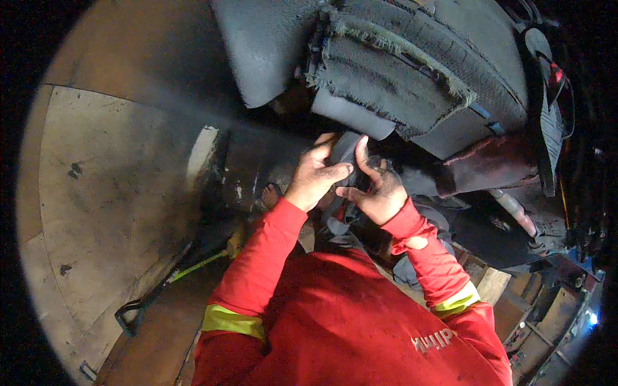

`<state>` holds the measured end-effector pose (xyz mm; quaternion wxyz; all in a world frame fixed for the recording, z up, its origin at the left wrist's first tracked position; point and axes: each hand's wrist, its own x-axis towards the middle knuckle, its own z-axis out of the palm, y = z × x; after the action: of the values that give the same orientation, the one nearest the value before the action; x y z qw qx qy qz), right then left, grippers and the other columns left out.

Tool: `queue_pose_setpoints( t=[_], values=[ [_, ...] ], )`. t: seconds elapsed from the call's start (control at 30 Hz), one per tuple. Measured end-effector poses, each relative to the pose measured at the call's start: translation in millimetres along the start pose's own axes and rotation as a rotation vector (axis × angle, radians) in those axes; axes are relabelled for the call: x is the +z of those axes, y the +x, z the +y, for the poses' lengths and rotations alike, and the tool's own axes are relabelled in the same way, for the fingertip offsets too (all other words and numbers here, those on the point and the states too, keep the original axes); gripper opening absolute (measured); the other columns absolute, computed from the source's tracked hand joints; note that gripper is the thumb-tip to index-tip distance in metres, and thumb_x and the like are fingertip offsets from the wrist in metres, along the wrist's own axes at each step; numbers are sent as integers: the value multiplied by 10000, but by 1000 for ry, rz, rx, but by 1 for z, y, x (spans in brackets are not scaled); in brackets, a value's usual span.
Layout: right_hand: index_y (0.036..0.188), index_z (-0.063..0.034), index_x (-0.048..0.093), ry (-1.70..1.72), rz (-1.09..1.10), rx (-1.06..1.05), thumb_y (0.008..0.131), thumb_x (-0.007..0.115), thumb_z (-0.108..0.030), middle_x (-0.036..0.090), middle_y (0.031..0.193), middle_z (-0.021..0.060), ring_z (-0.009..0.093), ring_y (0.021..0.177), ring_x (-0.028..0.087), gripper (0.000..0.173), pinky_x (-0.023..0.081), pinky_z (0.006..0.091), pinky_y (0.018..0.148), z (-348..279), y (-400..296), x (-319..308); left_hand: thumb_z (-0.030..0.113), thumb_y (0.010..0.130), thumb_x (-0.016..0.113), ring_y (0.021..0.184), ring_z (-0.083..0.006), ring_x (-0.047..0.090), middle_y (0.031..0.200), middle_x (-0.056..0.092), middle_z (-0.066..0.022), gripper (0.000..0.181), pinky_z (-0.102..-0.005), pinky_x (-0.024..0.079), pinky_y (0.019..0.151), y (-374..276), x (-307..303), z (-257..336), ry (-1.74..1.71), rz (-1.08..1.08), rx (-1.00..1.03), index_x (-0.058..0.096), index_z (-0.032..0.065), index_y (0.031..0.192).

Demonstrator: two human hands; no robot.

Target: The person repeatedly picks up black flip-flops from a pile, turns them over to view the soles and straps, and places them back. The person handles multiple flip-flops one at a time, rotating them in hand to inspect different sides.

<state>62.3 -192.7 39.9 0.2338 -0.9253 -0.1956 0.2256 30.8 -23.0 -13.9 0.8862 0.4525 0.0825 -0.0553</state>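
A dark grey strip (345,148), of rubber or cloth, hangs between my two hands. My left hand (314,176) grips its left side, the thumb across the front and the fingers partly hidden behind. At its right edge is my right hand (381,190), index finger pointing up and thumb stretched towards the strip; whether it grips anything is unclear. Just above my fingertips lies a smooth grey roller or tube (355,116). Over that, a thick grey fabric pad (386,79) with frayed edges covers part of a large rounded dark body (492,53).
A smooth grey panel (263,53) juts down at upper left. Worn boards (106,193) lie left, with a black handle (128,316) below. A bare foot (271,194) shows beyond my left forearm. A sandal (550,120) hangs at right, above wooden framing (512,309).
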Motion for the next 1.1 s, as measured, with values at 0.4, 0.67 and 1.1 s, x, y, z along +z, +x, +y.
queue_pose_setpoints(
  t=[0.4, 0.67, 1.1],
  values=[
    [1311, -474, 519, -395, 704, -476, 750, 754, -316, 557, 1199, 243, 427, 1113, 546, 628, 466, 509, 838, 7, 4, 34, 62, 783, 805, 1132, -191, 618, 1243, 638, -73, 614, -304, 482, 977, -42, 26, 30, 323, 212, 284, 550, -24, 1335],
    [1211, -214, 644, -67, 586, -435, 763, 738, -257, 495, 1319, 252, 418, 1100, 550, 460, 450, 509, 875, -4, 13, 44, 151, 816, 781, 925, -319, 701, 1079, 684, -190, 381, -361, 556, 780, -24, 47, 61, 1040, 406, 486, 670, -9, 1144],
    [1246, -114, 629, 439, 170, -342, 686, 800, -255, 556, 1199, 180, 367, 1009, 620, 603, 531, 438, 857, -25, 0, 29, 215, 779, 774, 735, -383, 644, 800, 636, -181, 235, -436, 506, 651, -10, 56, 84, 1321, 471, 308, 693, 3, 839]
  ],
)
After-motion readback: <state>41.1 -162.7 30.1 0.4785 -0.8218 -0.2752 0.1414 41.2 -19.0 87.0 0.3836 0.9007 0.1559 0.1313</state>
